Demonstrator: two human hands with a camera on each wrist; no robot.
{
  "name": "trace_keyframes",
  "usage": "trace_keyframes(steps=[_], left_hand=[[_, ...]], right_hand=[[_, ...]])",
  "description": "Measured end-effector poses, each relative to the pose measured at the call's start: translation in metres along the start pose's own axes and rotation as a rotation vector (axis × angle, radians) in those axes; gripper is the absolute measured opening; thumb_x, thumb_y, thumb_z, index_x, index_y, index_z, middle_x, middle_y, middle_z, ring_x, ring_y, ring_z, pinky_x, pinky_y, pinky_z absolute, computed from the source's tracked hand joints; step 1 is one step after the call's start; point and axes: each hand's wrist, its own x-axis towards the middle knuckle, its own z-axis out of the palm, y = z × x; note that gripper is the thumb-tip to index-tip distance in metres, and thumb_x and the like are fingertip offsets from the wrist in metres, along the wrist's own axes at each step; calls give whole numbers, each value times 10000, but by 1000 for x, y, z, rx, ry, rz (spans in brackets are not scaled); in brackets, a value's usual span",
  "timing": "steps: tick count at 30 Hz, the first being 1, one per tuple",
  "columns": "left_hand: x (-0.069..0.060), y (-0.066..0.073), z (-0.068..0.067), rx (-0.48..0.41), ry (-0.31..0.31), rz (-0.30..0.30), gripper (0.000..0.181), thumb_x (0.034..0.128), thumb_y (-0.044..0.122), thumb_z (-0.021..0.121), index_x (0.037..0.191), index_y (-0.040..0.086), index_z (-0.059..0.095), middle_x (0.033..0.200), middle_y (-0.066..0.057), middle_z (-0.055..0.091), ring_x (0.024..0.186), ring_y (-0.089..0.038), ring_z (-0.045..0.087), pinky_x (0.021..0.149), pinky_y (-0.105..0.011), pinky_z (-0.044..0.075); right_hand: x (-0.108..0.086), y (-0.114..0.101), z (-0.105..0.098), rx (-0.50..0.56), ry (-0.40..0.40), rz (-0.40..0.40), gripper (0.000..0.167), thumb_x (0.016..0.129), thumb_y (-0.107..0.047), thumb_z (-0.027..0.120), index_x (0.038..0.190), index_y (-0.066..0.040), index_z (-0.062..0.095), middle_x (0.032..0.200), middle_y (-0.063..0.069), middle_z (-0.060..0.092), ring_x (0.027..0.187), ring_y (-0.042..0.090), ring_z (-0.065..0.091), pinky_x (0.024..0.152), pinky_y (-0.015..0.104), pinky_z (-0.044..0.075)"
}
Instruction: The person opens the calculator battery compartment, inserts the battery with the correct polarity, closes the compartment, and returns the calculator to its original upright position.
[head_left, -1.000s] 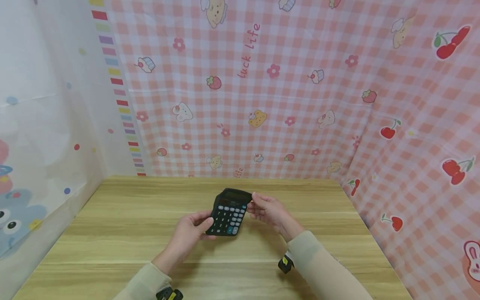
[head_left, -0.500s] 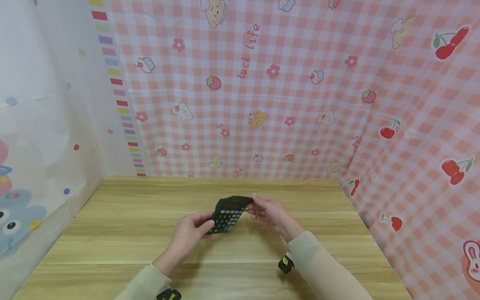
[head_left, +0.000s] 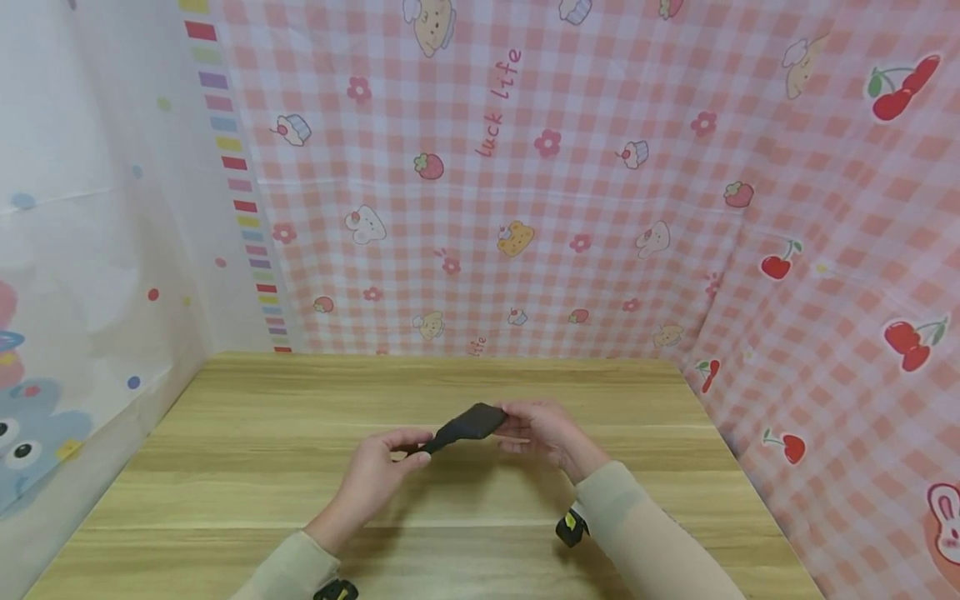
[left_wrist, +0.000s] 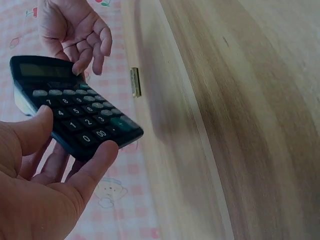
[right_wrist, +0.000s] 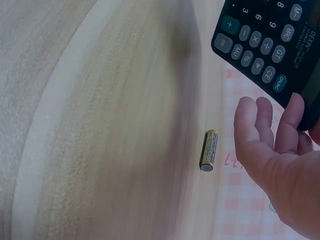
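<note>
A black calculator (head_left: 476, 422) is held above the table, seen nearly edge-on in the head view. In the left wrist view, its keys and display (left_wrist: 45, 70) show. The left hand (head_left: 371, 477) grips its lower end, thumb and fingers on opposite sides. At the display end, the right hand (head_left: 545, 431) pinches a corner of the calculator (right_wrist: 265, 45); its other fingers (right_wrist: 250, 117) are loosely bent. A small gold-coloured battery (right_wrist: 208, 150) appears against the wood near the table's far edge, below the calculator; the head view does not show it.
The light wooden table (head_left: 225, 467) reaches back to a pink checked cloth (head_left: 480, 192). More patterned cloth hangs at the right (head_left: 847, 275) and a white one (head_left: 90, 208) at the left. A black band device (head_left: 572, 528) is at the right wrist.
The calculator has tilted from showing its keys to nearly edge-on in the head view, its display end coming down. The right hand has lowered slightly with it; the left hand keeps its grip.
</note>
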Motion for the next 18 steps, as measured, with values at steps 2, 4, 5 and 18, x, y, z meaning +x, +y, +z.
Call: trace_keyframes(steps=[2, 4, 5, 18], left_hand=[[-1, 0, 0, 19, -5, 9, 270, 916, 84, 839, 1170, 174, 829, 1161, -15, 815, 1144, -223, 732, 899, -356, 633], [-1, 0, 0, 29, -14, 12, 265, 910, 99, 848, 1163, 177, 828, 1185, -13, 813, 1165, -240, 734, 952, -433, 632], [-1, -1, 0, 30, -16, 12, 264, 908, 106, 853, 1162, 173, 827, 1192, -16, 811, 1173, -249, 733, 961, -447, 630], [2, -3, 0, -44, 26, -28, 330, 893, 142, 877, 1214, 124, 802, 1286, -113, 770, 1207, -294, 716, 936, -386, 647]], right_hand=[[0, 0, -1, -10, -7, -1, 280, 1067, -192, 644, 1218, 3, 775, 926, 33, 821, 990, 208, 787, 968, 504, 642], [0, 0, -1, -14, -8, 4, 272, 1066, -187, 642, 1212, -3, 780, 920, 25, 819, 968, 188, 784, 972, 516, 639], [0, 1, 0, -15, -8, 7, 268, 1068, -182, 637, 1211, -6, 780, 917, 19, 818, 960, 180, 782, 969, 516, 639], [2, 1, 0, 2, 3, 29, 262, 1075, -175, 633, 1239, -26, 773, 910, -1, 813, 917, 161, 758, 842, 379, 641]])
